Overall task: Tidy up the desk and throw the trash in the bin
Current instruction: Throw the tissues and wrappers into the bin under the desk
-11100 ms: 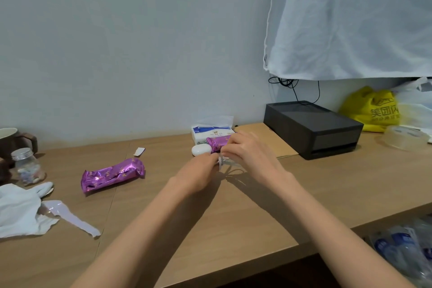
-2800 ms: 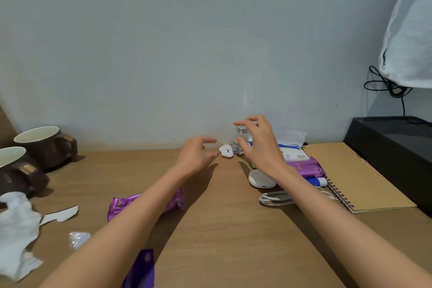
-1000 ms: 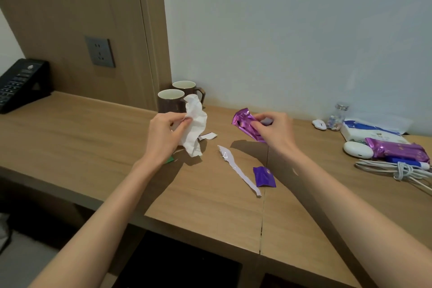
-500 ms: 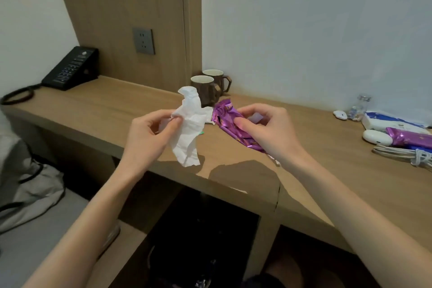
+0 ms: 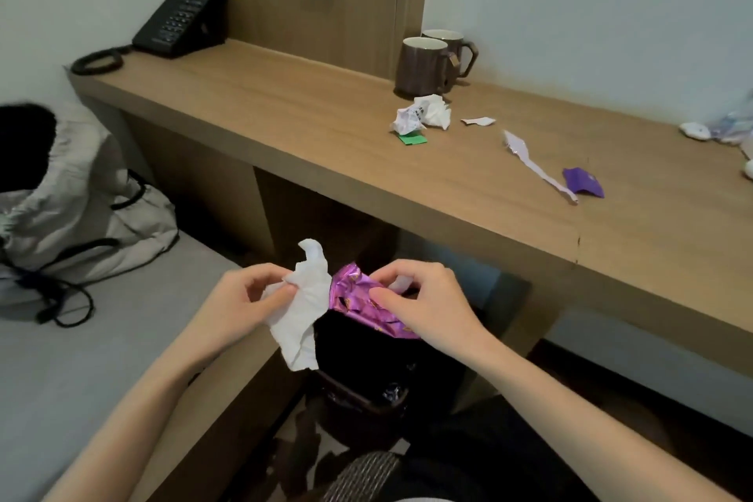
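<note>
Trash is in both hands, held low in front of the desk and right over the dark bin under it. The left hand pinches a crumpled white tissue between thumb and fingers, with the rest of the tissue hanging down. The right hand is closed on a shiny purple wrapper, and a small white scrap seems tucked in with it. Tissue and wrapper touch each other in the middle. The step now looks like the drop. To do it well, bring both hands a bit lower, close to the bin's mouth, since light paper can float off to the side. Open the fingers wide so nothing sticks to them. The bin is dark, so look in to check that both bits landed inside. More trash waits on the desk: a white paper ball beside the two mugs, a green scrap touching it, a small torn bit, a long pale strip and a purple piece. The phone at the far end can stay where it is.
</note>
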The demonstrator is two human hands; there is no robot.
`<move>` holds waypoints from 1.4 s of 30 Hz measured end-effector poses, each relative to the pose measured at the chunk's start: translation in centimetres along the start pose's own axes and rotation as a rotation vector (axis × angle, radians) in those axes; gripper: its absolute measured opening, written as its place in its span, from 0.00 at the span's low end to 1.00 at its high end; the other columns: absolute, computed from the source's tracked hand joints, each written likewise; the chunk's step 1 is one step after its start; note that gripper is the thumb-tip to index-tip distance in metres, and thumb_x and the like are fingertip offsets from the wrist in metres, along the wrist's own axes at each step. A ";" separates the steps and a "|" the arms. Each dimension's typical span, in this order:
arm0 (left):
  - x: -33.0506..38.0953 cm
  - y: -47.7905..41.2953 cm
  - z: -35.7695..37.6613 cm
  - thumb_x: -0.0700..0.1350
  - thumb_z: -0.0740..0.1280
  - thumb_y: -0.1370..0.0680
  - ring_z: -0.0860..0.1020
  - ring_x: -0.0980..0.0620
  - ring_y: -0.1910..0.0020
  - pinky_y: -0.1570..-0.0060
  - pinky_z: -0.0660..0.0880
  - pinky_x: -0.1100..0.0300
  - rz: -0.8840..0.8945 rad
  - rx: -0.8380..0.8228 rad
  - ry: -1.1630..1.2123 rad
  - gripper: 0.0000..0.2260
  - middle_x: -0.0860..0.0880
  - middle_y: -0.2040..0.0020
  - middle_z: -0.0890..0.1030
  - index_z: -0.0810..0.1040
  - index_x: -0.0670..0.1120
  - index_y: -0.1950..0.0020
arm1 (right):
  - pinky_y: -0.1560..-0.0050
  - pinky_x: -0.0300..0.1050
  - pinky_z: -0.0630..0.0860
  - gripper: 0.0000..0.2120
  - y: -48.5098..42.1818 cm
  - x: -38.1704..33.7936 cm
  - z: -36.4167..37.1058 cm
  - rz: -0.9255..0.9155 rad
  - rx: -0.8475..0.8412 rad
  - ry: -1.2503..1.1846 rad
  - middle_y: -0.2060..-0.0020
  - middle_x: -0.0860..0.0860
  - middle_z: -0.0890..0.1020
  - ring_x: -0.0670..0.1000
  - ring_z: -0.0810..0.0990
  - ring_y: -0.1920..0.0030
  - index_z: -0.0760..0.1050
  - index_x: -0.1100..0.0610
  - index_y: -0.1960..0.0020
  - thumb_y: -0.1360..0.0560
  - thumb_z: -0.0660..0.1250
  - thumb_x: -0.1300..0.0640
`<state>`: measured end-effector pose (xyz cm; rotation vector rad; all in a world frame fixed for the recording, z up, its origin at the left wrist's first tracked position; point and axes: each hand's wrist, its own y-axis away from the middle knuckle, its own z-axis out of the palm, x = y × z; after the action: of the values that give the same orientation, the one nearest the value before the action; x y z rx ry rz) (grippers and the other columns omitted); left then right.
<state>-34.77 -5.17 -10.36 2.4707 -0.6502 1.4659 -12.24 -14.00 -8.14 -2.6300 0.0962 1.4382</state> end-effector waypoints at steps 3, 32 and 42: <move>-5.1 -2.1 2.4 0.43 0.67 0.23 0.81 0.56 0.56 0.56 0.77 0.60 -0.120 -0.053 -0.072 0.05 0.56 0.59 0.84 0.82 0.52 0.54 | 0.56 0.25 0.70 0.05 -1.6 4.6 2.8 0.152 -0.001 0.064 0.67 0.42 0.81 0.38 0.80 0.61 0.83 0.50 0.51 0.26 0.70 0.55; -7.8 -5.2 8.2 0.43 0.63 0.21 0.77 0.63 0.47 0.53 0.71 0.74 -0.135 -0.099 -0.050 0.12 0.55 0.45 0.80 0.76 0.51 0.38 | 0.51 0.33 0.73 0.12 -1.9 12.4 4.4 0.452 -0.164 -0.207 0.45 0.47 0.81 0.43 0.80 0.46 0.77 0.49 0.39 0.21 0.63 0.57; 9.2 -3.6 2.9 0.45 0.63 0.22 0.80 0.59 0.51 0.51 0.76 0.68 0.348 0.178 -0.001 0.14 0.58 0.48 0.82 0.73 0.55 0.36 | 0.49 0.40 0.80 0.11 1.6 -1.7 -7.7 -0.074 0.025 -0.138 0.50 0.43 0.84 0.45 0.83 0.51 0.78 0.49 0.41 0.21 0.63 0.59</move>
<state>-27.01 -5.60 -3.58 2.5874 -1.0346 1.7090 -6.93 -16.80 -2.79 -2.4787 0.0017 1.5764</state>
